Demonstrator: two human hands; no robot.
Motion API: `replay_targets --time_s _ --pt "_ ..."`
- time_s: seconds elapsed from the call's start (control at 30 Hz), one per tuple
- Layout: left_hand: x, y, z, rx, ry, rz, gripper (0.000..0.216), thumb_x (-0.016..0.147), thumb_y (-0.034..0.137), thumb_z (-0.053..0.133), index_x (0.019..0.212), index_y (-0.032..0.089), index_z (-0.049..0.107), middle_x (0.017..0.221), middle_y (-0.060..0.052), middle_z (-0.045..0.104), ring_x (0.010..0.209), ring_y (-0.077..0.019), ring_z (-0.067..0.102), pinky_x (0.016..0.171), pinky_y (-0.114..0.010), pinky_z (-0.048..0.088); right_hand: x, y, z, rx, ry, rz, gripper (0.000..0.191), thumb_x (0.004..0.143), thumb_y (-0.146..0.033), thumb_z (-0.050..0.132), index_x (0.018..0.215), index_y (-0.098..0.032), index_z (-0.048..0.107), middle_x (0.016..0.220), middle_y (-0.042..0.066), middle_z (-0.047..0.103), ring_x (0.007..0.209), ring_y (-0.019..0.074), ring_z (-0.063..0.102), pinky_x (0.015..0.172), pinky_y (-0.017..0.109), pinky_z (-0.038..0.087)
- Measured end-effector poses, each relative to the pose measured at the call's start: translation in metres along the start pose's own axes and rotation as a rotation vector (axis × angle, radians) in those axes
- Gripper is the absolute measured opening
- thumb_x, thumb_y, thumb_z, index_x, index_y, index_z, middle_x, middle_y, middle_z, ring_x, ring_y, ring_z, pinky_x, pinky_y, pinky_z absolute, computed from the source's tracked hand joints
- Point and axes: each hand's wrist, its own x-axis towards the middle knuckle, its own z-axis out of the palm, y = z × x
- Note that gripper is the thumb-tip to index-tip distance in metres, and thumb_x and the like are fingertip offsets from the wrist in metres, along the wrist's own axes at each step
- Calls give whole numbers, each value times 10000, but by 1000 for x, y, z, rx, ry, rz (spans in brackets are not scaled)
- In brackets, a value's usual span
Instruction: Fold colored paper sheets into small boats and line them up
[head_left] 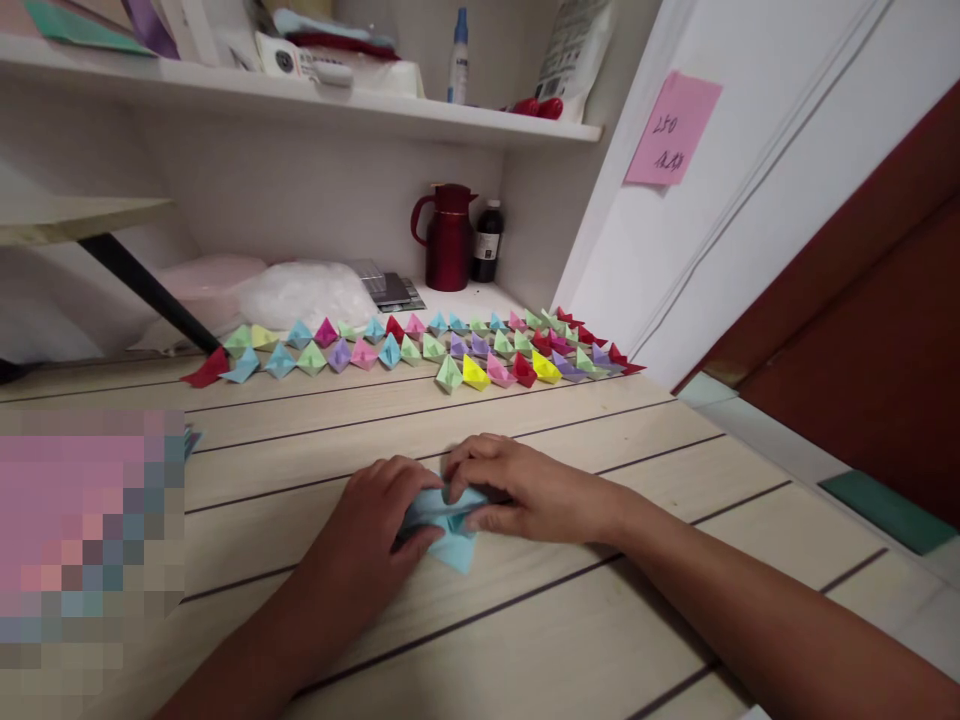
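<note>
Between my two hands on the table lies a light blue sheet of folding paper (456,552), partly folded, with one pointed corner toward me. My left hand (386,515) grips its left side, thumb on the near face and fingers curled over the far edge. On the right side, my right hand (517,485) holds the paper between thumb and bent fingers. The fingers cover much of the folds. Behind my hands stand rows of small folded paper boats, among them a yellow boat (475,373), a red boat (523,371) and a light green boat (449,374).
A blurred-out pink patch (67,510) covers the table's left side. At the back are a dark red thermos jug (448,240), a dark bottle (488,242) and a white plastic bag (307,295). A shelf (187,95) hangs above; the table's right edge slants toward the floor.
</note>
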Motion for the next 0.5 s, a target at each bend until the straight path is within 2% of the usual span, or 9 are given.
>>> replay_targets --time_s 0.07,0.13,0.27,0.33,0.4,0.5 --pt "-4 -3 -1 -20 31 23 350 788 186 627 1113 259 522 1152 -51 567 1061 -228 526 898 -409 445 1 1 0 52 30 13 136 867 -250 632 984 -180 631 1098 83 602 1034 177 564 930 300 433" --pt "-7 -6 -3 -34 67 39 330 792 178 625 1096 256 523 1225 -63 522 1105 -223 516 910 -400 461 2 3 1 88 61 38 82 868 -224 620 926 -167 626 1071 93 604 1010 179 572 895 295 454" --pt "-12 -10 -9 -18 112 103 65 847 183 579 884 228 607 1306 -59 446 1091 -192 539 905 -361 490 4 6 6 153 96 98 39 865 -193 602 844 -162 612 1059 95 603 962 172 593 854 293 474" --pt "-13 -8 -13 11 126 177 121 877 191 551 851 241 659 1345 -41 413 1097 -184 539 911 -352 495 4 8 7 180 101 113 41 861 -186 601 828 -164 612 1060 90 603 939 165 601 841 290 480" --pt "-14 -6 -15 43 148 246 198 893 188 537 944 298 693 1388 -23 380 1125 -184 529 926 -356 493 4 9 8 194 107 116 32 852 -167 600 824 -167 615 1062 85 602 933 160 602 836 285 482" --pt "-14 -4 -15 102 151 308 331 897 177 534 1134 377 648 1437 -18 356 1160 -191 520 943 -368 487 5 9 9 205 122 118 46 838 -135 596 815 -167 619 1059 80 601 932 152 604 834 274 483"
